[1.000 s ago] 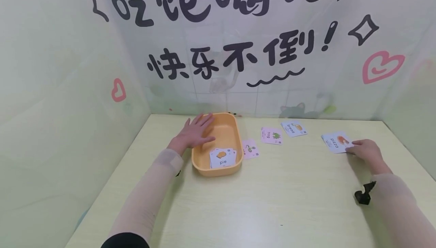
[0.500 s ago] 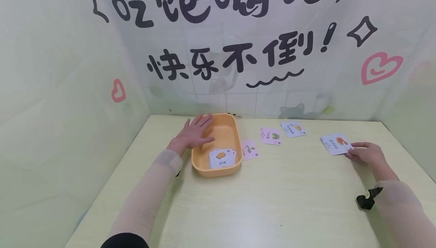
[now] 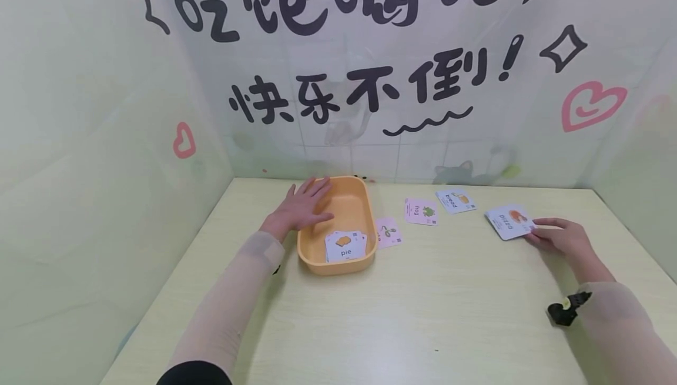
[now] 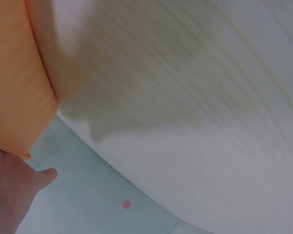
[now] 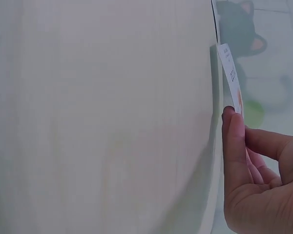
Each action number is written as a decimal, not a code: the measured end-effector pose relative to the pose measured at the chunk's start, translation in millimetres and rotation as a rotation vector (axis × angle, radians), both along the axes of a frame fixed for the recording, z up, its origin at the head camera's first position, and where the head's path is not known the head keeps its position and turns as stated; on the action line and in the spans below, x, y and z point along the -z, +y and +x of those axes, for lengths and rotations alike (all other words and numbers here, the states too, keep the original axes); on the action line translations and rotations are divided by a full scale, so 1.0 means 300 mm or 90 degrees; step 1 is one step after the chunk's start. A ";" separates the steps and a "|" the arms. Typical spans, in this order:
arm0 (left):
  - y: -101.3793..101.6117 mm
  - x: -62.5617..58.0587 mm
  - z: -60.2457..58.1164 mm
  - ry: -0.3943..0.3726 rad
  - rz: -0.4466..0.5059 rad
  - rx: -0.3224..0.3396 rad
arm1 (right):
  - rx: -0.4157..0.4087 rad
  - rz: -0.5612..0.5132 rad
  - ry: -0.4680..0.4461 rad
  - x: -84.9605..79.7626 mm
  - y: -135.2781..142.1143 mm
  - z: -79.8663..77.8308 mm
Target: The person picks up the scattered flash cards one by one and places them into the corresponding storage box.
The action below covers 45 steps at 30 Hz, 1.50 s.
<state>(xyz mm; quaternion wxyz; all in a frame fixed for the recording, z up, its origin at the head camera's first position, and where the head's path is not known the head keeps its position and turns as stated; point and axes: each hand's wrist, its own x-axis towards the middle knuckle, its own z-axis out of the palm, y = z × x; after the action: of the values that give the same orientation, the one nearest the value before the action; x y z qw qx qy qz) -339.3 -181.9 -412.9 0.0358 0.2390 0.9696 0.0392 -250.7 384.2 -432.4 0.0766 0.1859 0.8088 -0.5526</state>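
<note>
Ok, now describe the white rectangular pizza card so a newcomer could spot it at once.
On the pale wood-grain table, start at the orange plastic tray and look right, past the pink frog card and the white bread card. Rightmost of the cards is the white pizza card. Unlike those neighbours, it is pinched by the person's right hand.

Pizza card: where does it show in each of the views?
Head: the pizza card is at right, below mid-height, pinched by the right hand.
Left wrist: not in it.
Right wrist: pizza card at upper right, nearly edge-on.
Shared landmark: the tabletop, in all three.
</note>
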 end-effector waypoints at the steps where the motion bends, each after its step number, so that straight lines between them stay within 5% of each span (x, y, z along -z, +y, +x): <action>1: 0.000 0.000 0.000 0.000 0.001 -0.001 | -0.003 0.001 0.002 0.000 -0.004 0.001; 8: -0.004 0.003 0.002 0.000 0.006 -0.003 | -0.009 -0.012 0.019 -0.009 -0.034 0.001; 37: 0.001 -0.007 0.006 -0.003 0.004 -0.003 | -0.051 -0.302 0.036 -0.042 -0.155 -0.024; 45: 0.001 -0.008 0.005 -0.006 0.001 -0.007 | -0.065 -0.316 0.055 -0.068 -0.220 -0.030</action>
<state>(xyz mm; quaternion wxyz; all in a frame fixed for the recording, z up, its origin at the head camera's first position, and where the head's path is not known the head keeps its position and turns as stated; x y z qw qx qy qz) -337.7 -181.6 -410.6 0.0403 0.2335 0.9706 0.0415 -259.7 318.2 -412.0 0.1127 0.0967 0.6593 -0.7371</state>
